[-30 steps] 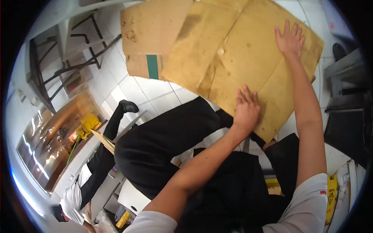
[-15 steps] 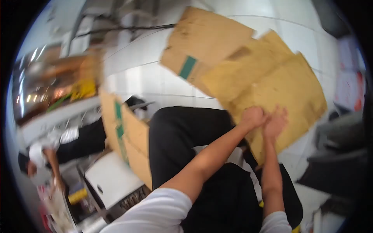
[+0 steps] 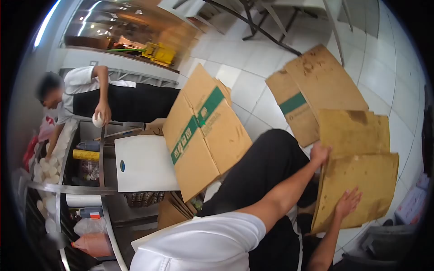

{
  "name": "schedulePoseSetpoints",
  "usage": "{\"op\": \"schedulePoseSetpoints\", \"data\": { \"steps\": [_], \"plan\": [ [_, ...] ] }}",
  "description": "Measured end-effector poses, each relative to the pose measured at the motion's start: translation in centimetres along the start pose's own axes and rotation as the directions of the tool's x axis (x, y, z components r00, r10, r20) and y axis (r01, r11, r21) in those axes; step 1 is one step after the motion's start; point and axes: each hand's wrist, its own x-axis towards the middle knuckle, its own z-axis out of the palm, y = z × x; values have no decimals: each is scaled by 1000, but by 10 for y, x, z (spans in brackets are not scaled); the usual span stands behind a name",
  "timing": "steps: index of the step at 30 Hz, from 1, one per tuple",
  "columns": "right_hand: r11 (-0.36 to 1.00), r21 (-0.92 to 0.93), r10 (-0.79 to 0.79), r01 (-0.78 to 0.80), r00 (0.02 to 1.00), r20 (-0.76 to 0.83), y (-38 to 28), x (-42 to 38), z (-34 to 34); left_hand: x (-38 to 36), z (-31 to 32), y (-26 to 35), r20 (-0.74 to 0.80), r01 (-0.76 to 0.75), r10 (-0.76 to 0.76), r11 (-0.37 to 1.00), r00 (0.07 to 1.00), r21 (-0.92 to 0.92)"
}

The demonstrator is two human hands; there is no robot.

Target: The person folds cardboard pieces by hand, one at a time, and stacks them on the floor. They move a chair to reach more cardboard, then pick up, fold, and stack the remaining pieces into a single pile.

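Note:
A folded, stained brown cardboard sheet (image 3: 366, 180) is under both my hands, with a crease across its middle. My left hand (image 3: 320, 154) is closed on its left edge, near the crease. My right hand (image 3: 348, 203) lies on the lower panel with fingers stretched out and apart. Another flattened cardboard piece with a green stripe (image 3: 323, 83) lies on the tiled floor just beyond, partly overlapped by the sheet.
A large flattened box with green print (image 3: 205, 131) leans beside my knee, next to a white panel (image 3: 147, 162). At left, a co-worker (image 3: 86, 92) holds a white round object (image 3: 98, 119) by a metal shelf rack (image 3: 68, 189). Metal-legged furniture (image 3: 253, 25) stands at the back.
My hands, close together on the cardboard before, are now apart: the left at its edge, the right lower down. The view has swung, bringing more of the co-worker and rack into sight.

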Motion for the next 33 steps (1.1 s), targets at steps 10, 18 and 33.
{"op": "schedulePoseSetpoints", "data": {
  "steps": [10,18,33],
  "plan": [
    [614,715,-335,333,931,-146,-114,-44,-137,-90,-89,103,313,-89,110,993,943,-79],
    [721,590,-50,363,877,-478,-168,-148,-170,-178,-150,89,192,-425,454,888,870,-176],
    [524,730,-230,438,899,-373,-109,-152,-84,-195,-164,76,365,-766,778,605,511,-217]
  ]
}}
